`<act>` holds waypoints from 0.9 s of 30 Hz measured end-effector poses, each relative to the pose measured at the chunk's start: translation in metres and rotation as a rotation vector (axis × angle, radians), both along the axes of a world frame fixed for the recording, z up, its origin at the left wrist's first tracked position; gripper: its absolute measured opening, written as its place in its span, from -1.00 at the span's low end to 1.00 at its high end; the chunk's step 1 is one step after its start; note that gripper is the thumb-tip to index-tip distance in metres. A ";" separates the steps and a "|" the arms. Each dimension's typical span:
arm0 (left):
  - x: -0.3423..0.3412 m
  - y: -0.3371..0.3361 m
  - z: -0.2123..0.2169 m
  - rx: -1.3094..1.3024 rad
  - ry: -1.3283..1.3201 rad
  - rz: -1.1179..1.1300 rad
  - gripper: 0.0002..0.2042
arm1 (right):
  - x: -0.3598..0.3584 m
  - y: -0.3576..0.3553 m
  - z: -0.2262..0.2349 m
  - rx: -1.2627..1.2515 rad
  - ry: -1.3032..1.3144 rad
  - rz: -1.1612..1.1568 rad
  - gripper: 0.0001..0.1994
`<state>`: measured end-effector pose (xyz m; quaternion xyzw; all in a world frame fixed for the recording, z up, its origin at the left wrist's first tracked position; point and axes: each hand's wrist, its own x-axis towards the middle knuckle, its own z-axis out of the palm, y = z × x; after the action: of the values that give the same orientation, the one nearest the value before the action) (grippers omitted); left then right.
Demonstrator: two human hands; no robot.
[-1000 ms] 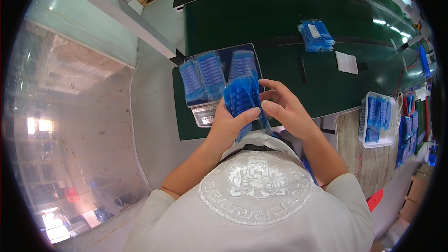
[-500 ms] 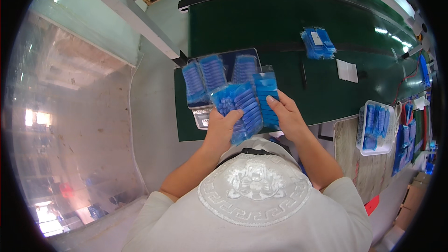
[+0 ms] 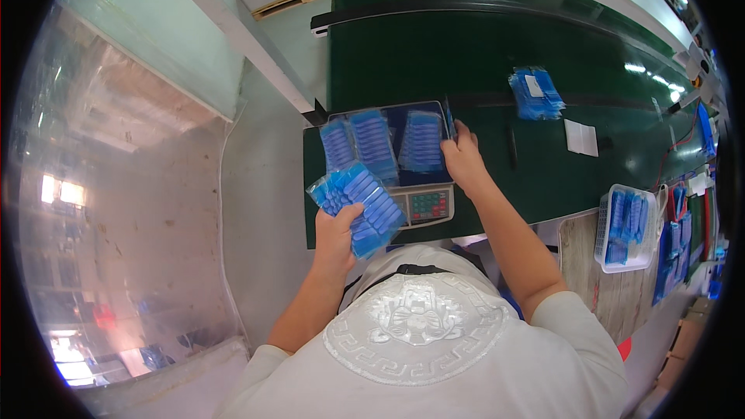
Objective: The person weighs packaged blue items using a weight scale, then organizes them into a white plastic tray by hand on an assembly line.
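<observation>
My left hand (image 3: 336, 234) grips a clear packet of blue tubes (image 3: 365, 200), thumb on top, in front of the scale. My right hand (image 3: 466, 157) is at the right edge of the digital scale (image 3: 428, 204), fingers closed around a thin blue packet (image 3: 448, 118) that shows nearly edge-on. On the scale's dark pan (image 3: 396, 130) lie a packet at the left (image 3: 337, 146), one beside it (image 3: 372, 140) and another at the right (image 3: 422, 140), all with rows of blue tubes inside. The held packet overlaps the scale's near left part.
Farther right on the green table (image 3: 434, 54) lie a stack of blue packets (image 3: 537, 95), a white folded paper (image 3: 580, 138) and a dark pen-like stick (image 3: 512, 146). A white basket (image 3: 627, 262) of blue packets stands on a wooden surface (image 3: 583, 260). A grey post (image 3: 248, 39) rises at the left.
My right hand has moved forward to the scale's right edge, its packet turning from flat to edge-on. My left hand has drawn left with its packet, and the scale's keypad now shows.
</observation>
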<state>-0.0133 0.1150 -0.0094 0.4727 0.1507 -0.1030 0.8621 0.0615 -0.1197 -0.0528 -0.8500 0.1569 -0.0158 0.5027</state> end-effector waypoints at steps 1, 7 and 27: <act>0.000 0.003 0.000 -0.013 -0.003 0.008 -0.73 | 0.006 0.006 0.012 -0.070 0.005 -0.010 -0.37; 0.001 0.013 -0.005 0.016 -0.001 0.017 -0.68 | 0.020 0.044 0.005 -0.554 0.052 0.040 -0.35; 0.012 -0.026 0.018 -0.235 0.053 -0.403 -0.70 | -0.077 0.005 0.059 0.798 -0.001 0.163 -0.89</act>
<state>-0.0015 0.0892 0.0085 0.3868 0.0627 -0.3022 0.8690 -0.0151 -0.1149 0.0065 -0.5977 0.0829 0.0859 0.7928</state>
